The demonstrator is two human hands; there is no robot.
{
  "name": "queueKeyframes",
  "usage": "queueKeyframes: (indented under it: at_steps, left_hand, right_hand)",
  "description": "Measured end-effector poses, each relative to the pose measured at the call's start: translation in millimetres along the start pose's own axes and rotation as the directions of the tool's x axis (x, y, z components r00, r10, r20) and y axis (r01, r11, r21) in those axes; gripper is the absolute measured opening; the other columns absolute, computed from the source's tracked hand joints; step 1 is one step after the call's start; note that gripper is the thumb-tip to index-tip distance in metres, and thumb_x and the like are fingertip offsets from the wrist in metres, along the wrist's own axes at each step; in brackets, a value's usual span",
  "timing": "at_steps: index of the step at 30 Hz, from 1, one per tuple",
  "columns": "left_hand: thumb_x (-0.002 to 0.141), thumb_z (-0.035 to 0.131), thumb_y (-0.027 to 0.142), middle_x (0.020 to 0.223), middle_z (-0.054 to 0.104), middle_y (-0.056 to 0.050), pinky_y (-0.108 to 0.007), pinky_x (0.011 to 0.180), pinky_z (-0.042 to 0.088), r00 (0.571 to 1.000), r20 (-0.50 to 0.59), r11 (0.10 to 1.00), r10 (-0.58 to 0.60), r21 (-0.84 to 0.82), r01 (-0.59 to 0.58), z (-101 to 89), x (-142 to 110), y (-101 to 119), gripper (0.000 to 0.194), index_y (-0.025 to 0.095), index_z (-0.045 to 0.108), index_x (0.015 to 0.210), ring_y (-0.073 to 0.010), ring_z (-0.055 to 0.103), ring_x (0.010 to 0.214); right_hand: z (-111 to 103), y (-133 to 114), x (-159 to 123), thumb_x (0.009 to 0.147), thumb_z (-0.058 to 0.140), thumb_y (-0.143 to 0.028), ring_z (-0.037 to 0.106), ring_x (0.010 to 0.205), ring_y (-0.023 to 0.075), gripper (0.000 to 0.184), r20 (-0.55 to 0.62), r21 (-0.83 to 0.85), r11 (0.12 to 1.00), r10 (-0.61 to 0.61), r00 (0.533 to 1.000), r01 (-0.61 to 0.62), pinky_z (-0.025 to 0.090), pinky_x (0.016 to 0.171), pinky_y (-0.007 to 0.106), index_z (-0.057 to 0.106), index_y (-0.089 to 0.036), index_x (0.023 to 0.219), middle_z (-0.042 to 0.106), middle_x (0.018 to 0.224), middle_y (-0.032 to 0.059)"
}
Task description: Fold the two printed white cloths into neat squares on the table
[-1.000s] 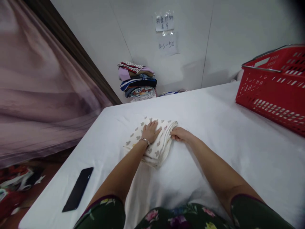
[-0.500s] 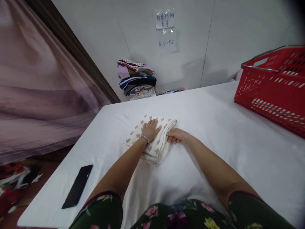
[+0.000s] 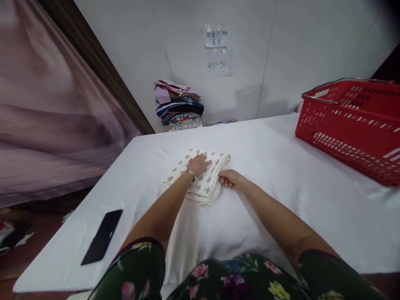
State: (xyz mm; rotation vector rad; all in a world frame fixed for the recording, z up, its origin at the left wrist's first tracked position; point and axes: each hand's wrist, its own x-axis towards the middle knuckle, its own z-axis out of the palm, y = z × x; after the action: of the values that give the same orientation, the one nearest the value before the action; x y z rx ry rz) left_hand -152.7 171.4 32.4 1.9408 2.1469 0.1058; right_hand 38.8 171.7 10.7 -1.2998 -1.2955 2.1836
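Note:
A folded white cloth point(image 3: 207, 181) with grey printed shapes and a small red mark lies on the white-covered table, its layers stacked at the right and near edges. My left hand point(image 3: 198, 165) rests flat on top of it, fingers spread, with a bracelet at the wrist. At the cloth's right edge, my right hand point(image 3: 228, 178) pinches the layers between thumb and curled fingers. How many layers it grips is hidden.
A black phone point(image 3: 103, 237) lies on the table point(image 3: 281, 200) at the left. The red basket point(image 3: 350, 133) stands at the right. Behind the far edge is a stack of folded fabrics point(image 3: 179, 104). A pink curtain point(image 3: 56, 104) hangs at the left.
The camera view has shifted slightly, bringing more of the basket into sight. Both hands keep their places on the cloth, with hardly any motion between them.

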Motion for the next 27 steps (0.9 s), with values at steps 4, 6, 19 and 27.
queueKeyframes:
  at_steps: [4, 6, 19, 27]
  left_hand:
    - [0.089, 0.028, 0.055, 0.149, 0.026, -0.003, -0.045, 0.111, 0.012, 0.993, -0.036, 0.994, 0.111, -0.005, -0.111, -4.9, -26.7, 2.7, 0.055, 0.029, 0.033, 0.137, -0.0188, 0.018, 0.137]
    - [0.089, 0.030, 0.054, 0.148, 0.028, -0.005, -0.046, 0.110, 0.012, 0.988, -0.045, 0.989, 0.150, 0.010, -0.150, -3.2, -46.6, 3.7, 0.055, 0.027, 0.035, 0.137, -0.0197, 0.020, 0.137]
    - [0.090, 0.032, 0.048, 0.146, 0.032, -0.005, -0.050, 0.109, 0.016, 0.974, -0.179, 0.990, 0.140, 0.016, -0.139, 23.3, -103.7, 9.0, 0.048, 0.026, 0.043, 0.131, -0.0217, 0.023, 0.136]
    - [0.089, 0.037, 0.046, 0.138, 0.045, -0.007, -0.051, 0.109, 0.017, 0.855, -0.437, 0.954, 0.280, 0.025, -0.300, 44.3, -143.1, 15.9, 0.047, 0.022, 0.047, 0.128, -0.0242, 0.033, 0.131]
  right_hand:
    - [9.6, 4.1, -9.6, 0.082, 0.052, -0.029, 0.039, 0.030, 0.0048, 0.028, -0.007, -0.015, 1.000, 0.007, 1.000, -0.007, 0.015, 0.028, 0.017, 0.047, -0.016, 0.057, 0.051, 0.041, -0.0029]
    - [15.3, 5.3, -12.5, 0.081, 0.054, -0.028, 0.038, 0.030, 0.0050, 0.026, -0.017, -0.027, 1.000, 0.003, 1.000, -0.003, 0.015, 0.028, 0.017, 0.047, -0.017, 0.058, 0.050, 0.040, -0.0035]
    - [32.8, 22.3, -23.4, 0.076, 0.052, -0.025, 0.038, 0.031, 0.0044, 0.020, -0.207, -0.109, 0.984, -0.161, 0.965, 0.140, 0.019, 0.031, 0.017, 0.049, -0.016, 0.058, 0.048, 0.044, -0.0051]
    - [-4.3, 8.5, -14.3, 0.081, 0.048, -0.023, 0.053, 0.050, 0.0076, 0.026, -0.530, -0.364, 0.907, -0.389, 0.754, 0.212, 0.041, 0.048, 0.019, 0.057, -0.013, 0.103, 0.063, 0.078, 0.0034]
